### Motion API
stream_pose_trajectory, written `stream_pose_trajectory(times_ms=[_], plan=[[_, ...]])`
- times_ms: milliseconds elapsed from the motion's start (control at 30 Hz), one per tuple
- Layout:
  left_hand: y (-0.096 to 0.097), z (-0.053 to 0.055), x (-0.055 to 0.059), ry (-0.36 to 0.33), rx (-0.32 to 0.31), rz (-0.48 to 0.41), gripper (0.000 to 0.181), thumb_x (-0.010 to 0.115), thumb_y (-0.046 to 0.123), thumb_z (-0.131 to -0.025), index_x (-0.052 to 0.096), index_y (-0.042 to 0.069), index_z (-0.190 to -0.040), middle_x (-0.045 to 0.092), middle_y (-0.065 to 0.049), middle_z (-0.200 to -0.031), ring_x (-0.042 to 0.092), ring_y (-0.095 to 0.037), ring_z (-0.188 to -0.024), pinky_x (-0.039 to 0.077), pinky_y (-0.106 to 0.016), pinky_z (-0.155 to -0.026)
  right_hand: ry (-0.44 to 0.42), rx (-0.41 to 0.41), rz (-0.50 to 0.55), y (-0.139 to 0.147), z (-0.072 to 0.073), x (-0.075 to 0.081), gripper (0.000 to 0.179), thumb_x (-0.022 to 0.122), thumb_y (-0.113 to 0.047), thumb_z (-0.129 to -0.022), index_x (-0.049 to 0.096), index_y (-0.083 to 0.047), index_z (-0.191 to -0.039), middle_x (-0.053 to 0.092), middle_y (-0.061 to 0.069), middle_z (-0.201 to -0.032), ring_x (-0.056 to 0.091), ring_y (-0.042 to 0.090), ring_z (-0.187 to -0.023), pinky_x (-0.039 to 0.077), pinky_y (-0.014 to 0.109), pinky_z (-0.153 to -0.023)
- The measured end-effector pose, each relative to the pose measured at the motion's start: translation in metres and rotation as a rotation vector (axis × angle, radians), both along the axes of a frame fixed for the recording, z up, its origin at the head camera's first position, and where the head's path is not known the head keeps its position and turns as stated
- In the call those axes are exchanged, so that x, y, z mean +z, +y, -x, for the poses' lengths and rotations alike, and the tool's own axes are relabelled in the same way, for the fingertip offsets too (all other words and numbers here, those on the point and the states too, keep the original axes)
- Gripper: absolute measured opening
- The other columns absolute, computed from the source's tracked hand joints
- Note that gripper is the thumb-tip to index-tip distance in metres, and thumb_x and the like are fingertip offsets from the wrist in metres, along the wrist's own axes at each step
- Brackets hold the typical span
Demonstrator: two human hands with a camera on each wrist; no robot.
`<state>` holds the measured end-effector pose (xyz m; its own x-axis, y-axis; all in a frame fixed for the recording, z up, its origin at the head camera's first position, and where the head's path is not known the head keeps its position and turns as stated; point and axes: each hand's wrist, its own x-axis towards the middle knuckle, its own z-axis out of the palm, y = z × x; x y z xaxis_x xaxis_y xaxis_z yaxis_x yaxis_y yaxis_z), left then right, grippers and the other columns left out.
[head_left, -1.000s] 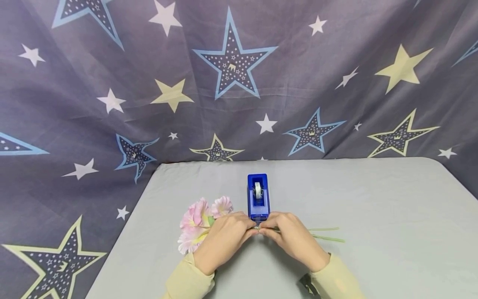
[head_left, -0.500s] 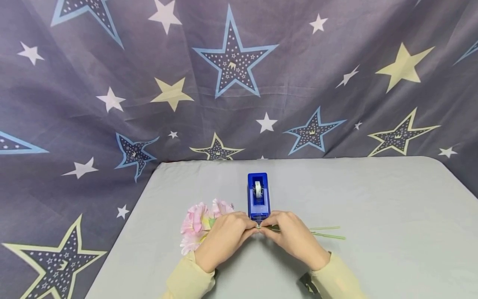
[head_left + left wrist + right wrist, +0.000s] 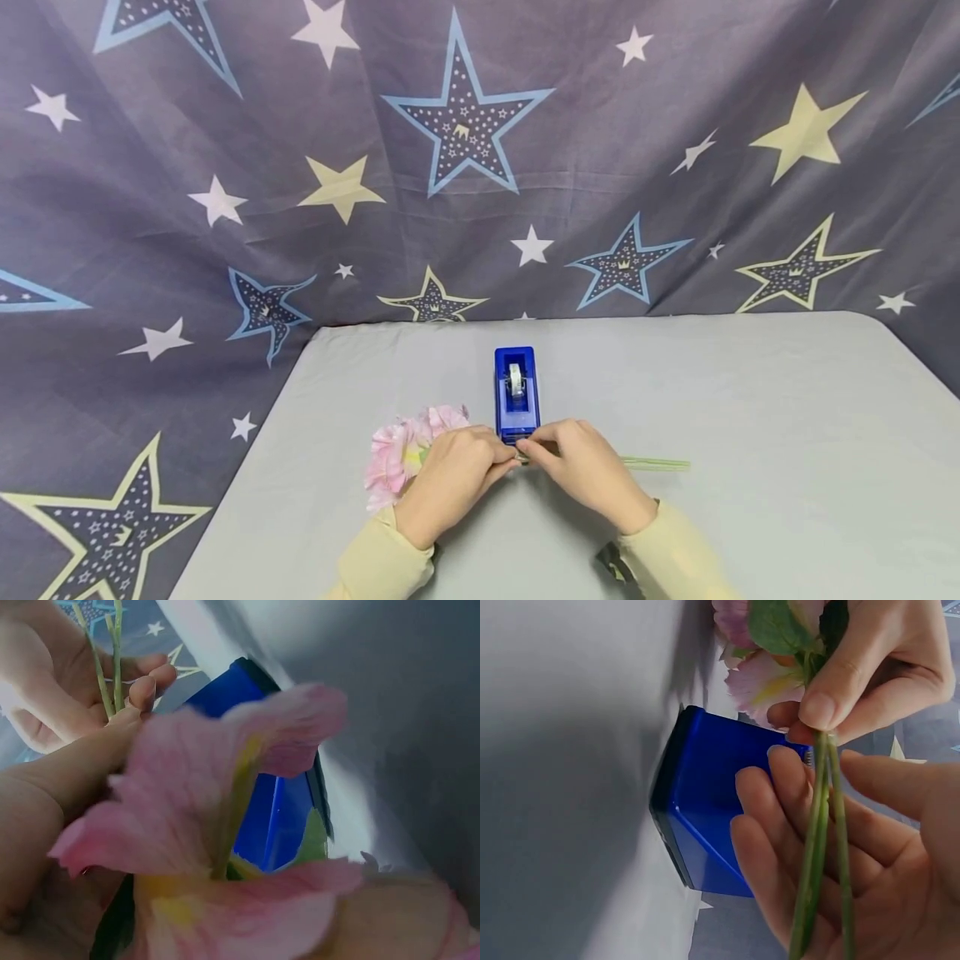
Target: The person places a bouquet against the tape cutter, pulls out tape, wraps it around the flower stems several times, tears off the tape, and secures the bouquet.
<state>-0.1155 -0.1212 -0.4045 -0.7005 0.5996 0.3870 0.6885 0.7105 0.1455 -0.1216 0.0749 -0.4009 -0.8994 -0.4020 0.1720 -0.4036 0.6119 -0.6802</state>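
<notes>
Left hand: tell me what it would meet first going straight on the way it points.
Most likely the right hand: the left hand, pinching the stems, points toward it in the head view. The gap between them looks very small, though depth there is hard to judge.

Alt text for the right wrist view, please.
A left hand pinches green stems below pink flowers, while a right hand lies loosely cupped behind the stems' lower part. A blue tape dispenser shows behind the right fingertips.
</notes>
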Motion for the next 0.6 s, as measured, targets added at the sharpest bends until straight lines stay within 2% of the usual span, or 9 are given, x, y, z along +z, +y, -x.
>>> stream_pose_trajectory(times_ms=[233, 600], plan=[[0.000, -0.001, 0.001, 0.051, -0.008, 0.009, 0.010, 0.075, 0.026, -0.088, 0.073, 0.021, -0.080, 0.066, 0.014, -0.070, 0.055, -0.007, -0.067, 0.047, -0.026, -0.063, -0.034, -0.086, -0.008, -0.009, 0.006, 0.003, 0.033, 0.067, -0.025, -0.095, 0.070, -0.019, -0.063, 0.062, -0.011, -0.056, 0.049, 0.003, -0.051, 0.038, 0.022, -0.049], [0.001, -0.001, 0.002, 0.103, -0.012, 0.039, 0.012, 0.076, 0.025, -0.086, 0.071, 0.022, -0.076, 0.068, 0.014, -0.071, 0.056, -0.008, -0.065, 0.048, -0.026, -0.065, -0.052, -0.163, 0.012, -0.013, 0.009, 0.002, 0.029, 0.071, -0.025, -0.092, 0.072, -0.021, -0.063, 0.062, -0.012, -0.053, 0.049, 0.003, -0.048, 0.036, 0.022, -0.045]])
